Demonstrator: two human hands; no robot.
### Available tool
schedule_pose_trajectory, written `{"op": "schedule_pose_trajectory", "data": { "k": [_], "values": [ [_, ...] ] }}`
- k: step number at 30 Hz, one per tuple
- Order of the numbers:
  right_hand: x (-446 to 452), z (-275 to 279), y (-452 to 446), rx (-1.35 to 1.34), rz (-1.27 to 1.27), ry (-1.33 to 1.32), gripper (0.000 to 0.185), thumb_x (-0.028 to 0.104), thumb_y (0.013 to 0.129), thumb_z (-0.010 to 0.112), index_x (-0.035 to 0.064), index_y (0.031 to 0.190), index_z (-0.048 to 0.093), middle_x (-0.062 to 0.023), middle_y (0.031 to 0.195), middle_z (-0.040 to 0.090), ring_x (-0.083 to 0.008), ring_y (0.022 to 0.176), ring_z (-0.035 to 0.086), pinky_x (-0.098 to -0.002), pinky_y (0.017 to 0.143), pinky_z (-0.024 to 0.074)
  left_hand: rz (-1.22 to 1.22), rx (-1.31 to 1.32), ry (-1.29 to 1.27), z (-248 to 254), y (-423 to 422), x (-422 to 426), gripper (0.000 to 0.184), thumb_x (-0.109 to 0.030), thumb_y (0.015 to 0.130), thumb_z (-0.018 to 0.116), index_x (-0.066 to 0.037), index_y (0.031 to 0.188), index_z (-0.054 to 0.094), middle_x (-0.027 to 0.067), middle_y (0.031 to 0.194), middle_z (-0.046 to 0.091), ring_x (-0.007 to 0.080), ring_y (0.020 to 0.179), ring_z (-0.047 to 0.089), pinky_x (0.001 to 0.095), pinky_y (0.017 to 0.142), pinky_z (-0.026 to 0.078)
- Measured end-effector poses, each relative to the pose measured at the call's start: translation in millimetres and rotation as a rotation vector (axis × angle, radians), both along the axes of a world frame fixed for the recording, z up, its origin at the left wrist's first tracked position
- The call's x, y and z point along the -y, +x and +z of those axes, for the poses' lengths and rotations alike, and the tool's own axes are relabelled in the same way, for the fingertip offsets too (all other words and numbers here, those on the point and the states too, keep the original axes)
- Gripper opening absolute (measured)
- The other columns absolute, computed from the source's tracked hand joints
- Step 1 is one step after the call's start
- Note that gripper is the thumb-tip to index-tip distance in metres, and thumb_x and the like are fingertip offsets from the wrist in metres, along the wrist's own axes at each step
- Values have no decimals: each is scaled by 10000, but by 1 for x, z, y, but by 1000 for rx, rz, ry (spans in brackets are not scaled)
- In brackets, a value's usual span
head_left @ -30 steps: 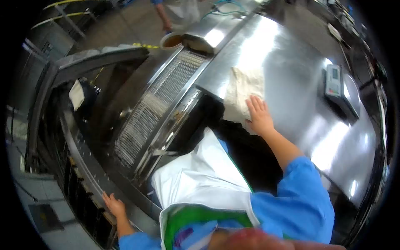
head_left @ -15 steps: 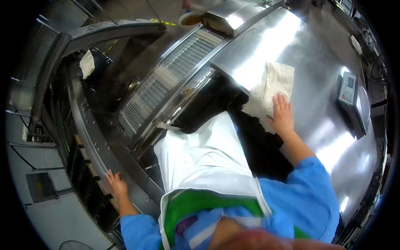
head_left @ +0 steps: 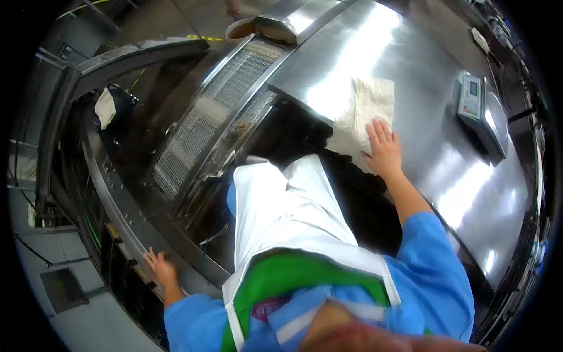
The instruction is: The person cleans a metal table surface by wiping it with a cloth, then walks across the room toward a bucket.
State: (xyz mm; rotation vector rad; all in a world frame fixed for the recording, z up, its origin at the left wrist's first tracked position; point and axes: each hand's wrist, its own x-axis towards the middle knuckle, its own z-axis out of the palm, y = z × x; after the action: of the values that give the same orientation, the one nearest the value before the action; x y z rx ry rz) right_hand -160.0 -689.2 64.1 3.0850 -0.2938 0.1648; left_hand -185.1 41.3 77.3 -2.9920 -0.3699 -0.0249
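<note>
My right hand (head_left: 384, 146) lies flat on the lower part of a cream-coloured cloth (head_left: 374, 100), its fingers stretched out and a little spread. The cloth looks folded and rests on the shiny steel table (head_left: 422, 76), with one corner reaching over the near edge. At the lower left, my left hand (head_left: 161, 268) rests at a curved metal rail (head_left: 117, 205), fingers apart and nothing in them.
A metal mesh conveyor (head_left: 217, 111) runs left of the table. A digital scale (head_left: 474, 97) stands on the table's right side. Farther left lies a black bag with a cream cloth (head_left: 105, 110). A bucket (head_left: 239, 29) with brownish contents is at the back.
The whole view has shifted, so table, scale and conveyor sit farther left and slightly higher. My right hand stays on the cloth and my left hand stays by the rail.
</note>
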Motion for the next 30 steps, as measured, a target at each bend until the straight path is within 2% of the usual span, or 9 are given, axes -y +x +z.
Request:
{"op": "schedule_pose_trajectory", "data": {
  "k": [6,13,15,18,21,23,25,27,30],
  "values": [
    [-3,6,1,-40,-43,31,823,362,762,734,175,1457,333,-65,1546,281,-236,1430,245,-506,1127,260,-165,120,81,-8,-3,-10,316,52,709,542,18,1010,634,212,1399,442,430,1374,285,492,1122,283],
    [-8,12,-1,-195,-122,9,824,491,834,626,175,1501,258,-64,1593,170,-225,1460,179,-528,1157,195,-204,-25,232,18,9,33,328,-51,675,631,23,994,615,227,1176,545,393,1100,498,493,998,368],
    [-3,5,-2,9,-31,61,838,375,728,754,169,1440,362,-62,1544,287,-231,1414,280,-549,1118,256,-310,-71,200,-2,23,41,333,-54,679,637,17,1004,616,223,1180,547,389,1104,500,489,993,372],
    [-1,9,-1,-60,-21,72,856,404,740,746,170,1456,340,-75,1561,251,-234,1433,249,-555,1127,236,-573,-209,-37,-75,53,64,342,-58,686,646,9,1019,618,218,1185,550,384,1110,503,485,984,378],
    [1,12,0,-127,-13,65,869,416,755,732,167,1474,312,-93,1569,231,-241,1447,222,-561,1129,222,-1180,-188,-616,-168,123,128,350,-62,692,655,0,1034,620,213,1191,553,379,1115,506,480,975,384],
    [4,10,-1,-141,1,120,886,419,769,722,170,1494,278,-98,1581,204,-247,1455,206,-568,1131,213,-1082,-39,-740,-56,144,333,400,-121,753,696,-20,1131,610,204,1273,539,379,1178,492,480,999,377],
    [4,-2,-1,-99,3,146,896,433,767,721,167,1496,274,-99,1584,196,-241,1458,197,-559,1138,204,-1343,-111,-785,0,166,448,519,-174,763,730,-27,1232,562,209,1371,474,400,1271,429,487,1062,330],
    [5,0,-3,-52,16,175,890,442,767,715,161,1492,283,-101,1581,204,-241,1455,208,-553,1141,202,-1592,-209,-672,33,174,528,730,-241,723,788,-7,1335,467,229,1467,363,419,1369,315,497,1108,279],
    [9,3,-11,77,-9,259,871,448,761,716,144,1474,319,-115,1565,245,-252,1443,242,-549,1128,220,-1738,-291,-444,32,179,597,923,-328,659,835,22,1386,386,262,1503,280,434,1409,233,536,1122,238]
  ]
}}
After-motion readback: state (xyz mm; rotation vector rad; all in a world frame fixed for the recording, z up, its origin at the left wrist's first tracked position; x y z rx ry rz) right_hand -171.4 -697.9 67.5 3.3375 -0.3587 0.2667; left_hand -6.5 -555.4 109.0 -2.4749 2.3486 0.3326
